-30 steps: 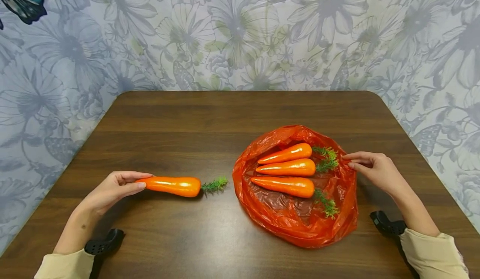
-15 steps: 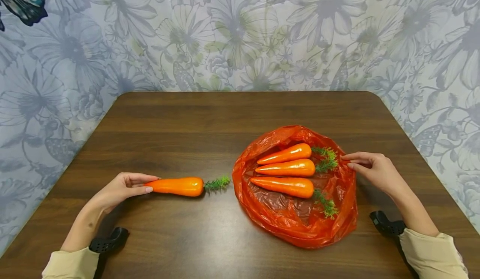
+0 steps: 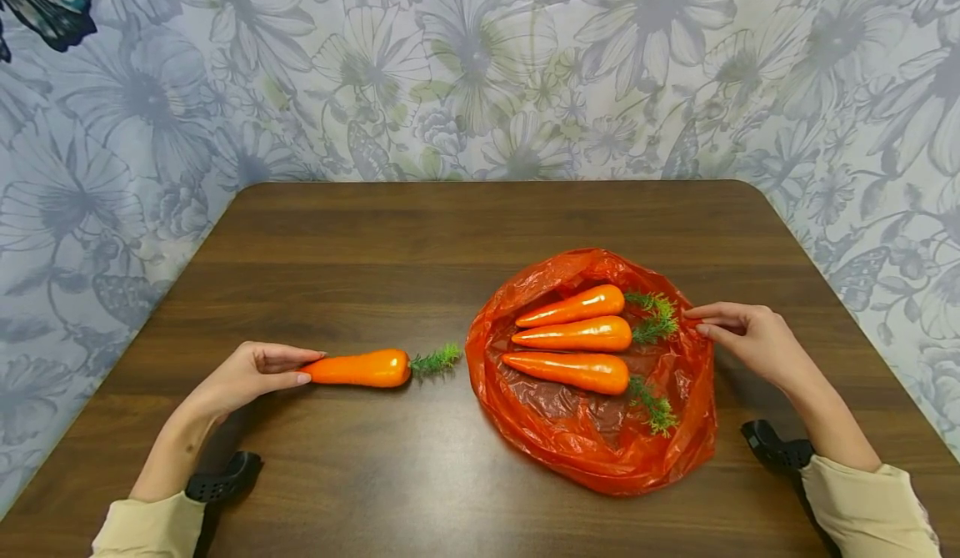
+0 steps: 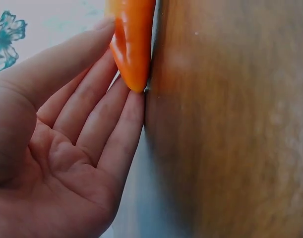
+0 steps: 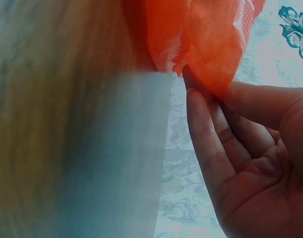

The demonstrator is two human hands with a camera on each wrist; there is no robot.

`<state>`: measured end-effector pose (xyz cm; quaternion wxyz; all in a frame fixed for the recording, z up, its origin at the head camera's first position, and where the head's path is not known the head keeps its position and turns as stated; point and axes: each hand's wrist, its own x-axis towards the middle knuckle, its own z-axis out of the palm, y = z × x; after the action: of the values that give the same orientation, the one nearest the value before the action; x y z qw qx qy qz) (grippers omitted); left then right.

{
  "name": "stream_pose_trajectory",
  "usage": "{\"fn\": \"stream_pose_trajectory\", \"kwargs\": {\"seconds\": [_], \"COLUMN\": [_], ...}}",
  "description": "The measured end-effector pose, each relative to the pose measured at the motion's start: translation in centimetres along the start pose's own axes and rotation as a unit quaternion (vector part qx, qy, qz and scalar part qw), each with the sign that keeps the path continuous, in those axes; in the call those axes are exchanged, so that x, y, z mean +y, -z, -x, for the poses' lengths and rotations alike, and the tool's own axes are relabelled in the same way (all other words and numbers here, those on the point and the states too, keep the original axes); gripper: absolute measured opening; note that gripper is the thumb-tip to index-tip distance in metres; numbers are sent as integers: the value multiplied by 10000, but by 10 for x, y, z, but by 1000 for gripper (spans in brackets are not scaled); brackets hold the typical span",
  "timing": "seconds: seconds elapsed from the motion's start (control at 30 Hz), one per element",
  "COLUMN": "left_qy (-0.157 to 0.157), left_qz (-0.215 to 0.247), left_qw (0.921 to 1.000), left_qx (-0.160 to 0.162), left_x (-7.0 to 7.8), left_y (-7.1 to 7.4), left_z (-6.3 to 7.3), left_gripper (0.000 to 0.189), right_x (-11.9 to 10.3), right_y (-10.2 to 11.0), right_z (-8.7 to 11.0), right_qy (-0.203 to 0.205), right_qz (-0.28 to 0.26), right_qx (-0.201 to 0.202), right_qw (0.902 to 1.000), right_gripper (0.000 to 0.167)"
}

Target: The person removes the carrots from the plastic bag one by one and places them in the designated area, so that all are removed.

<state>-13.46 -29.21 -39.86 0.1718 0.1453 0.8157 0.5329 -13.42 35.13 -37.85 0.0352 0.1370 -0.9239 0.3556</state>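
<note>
A glossy orange carrot [image 3: 360, 369] with a green leafy top lies on the left of the table, its top pointing right toward the bag. My left hand [image 3: 247, 379] pinches its narrow tip between thumb and fingers; the left wrist view shows that carrot tip [image 4: 134, 54] against the fingers. At the right is a red plastic bag [image 3: 600, 470], its mouth spread wide and its rim rolled down. Inside it three carrots [image 3: 573, 334] lie side by side, tops to the right. My right hand [image 3: 753, 341] pinches the bag's right rim, and the right wrist view shows the bag's film [image 5: 206, 44] between thumb and fingers.
Everything lies on a brown wooden table [image 3: 420, 233] with rounded far corners. Behind it hangs a pale floral backdrop [image 3: 480, 74]. Black wrist bands [image 3: 225, 476] sit at both cuffs.
My left hand has moved slightly right, and the carrot has shifted with it toward the bag. My right hand and the bag have stayed in place.
</note>
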Motion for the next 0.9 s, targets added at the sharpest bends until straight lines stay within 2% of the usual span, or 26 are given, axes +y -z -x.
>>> {"fn": "stream_pose_trajectory", "kwargs": {"seconds": [0.33, 0.47, 0.6, 0.7, 0.9], "left_qy": [44, 59, -47, -195, -593], "left_qz": [-25, -11, -252, -300, 149], "left_qw": [10000, 10000, 9996, 9992, 9981], "left_qx": [-9, 68, 138, 172, 57], "left_x": [2, 9, 23, 37, 66], "left_y": [4, 7, 5, -3, -27], "left_z": [-1, -2, -4, -8, -22], "left_gripper": [40, 40, 39, 38, 35], "right_x": [0, 0, 0, 0, -1], "right_y": [0, 0, 0, 1, 0], "right_z": [-1, -1, -1, -1, -1], "right_qy": [22, 3, -46, -60, -65], "right_qz": [-32, -46, -36, -38, -80], "right_qx": [4, -28, -54, -63, -63], "right_qw": [10000, 10000, 10000, 10000, 9999], "right_gripper": [24, 24, 24, 24, 24]}}
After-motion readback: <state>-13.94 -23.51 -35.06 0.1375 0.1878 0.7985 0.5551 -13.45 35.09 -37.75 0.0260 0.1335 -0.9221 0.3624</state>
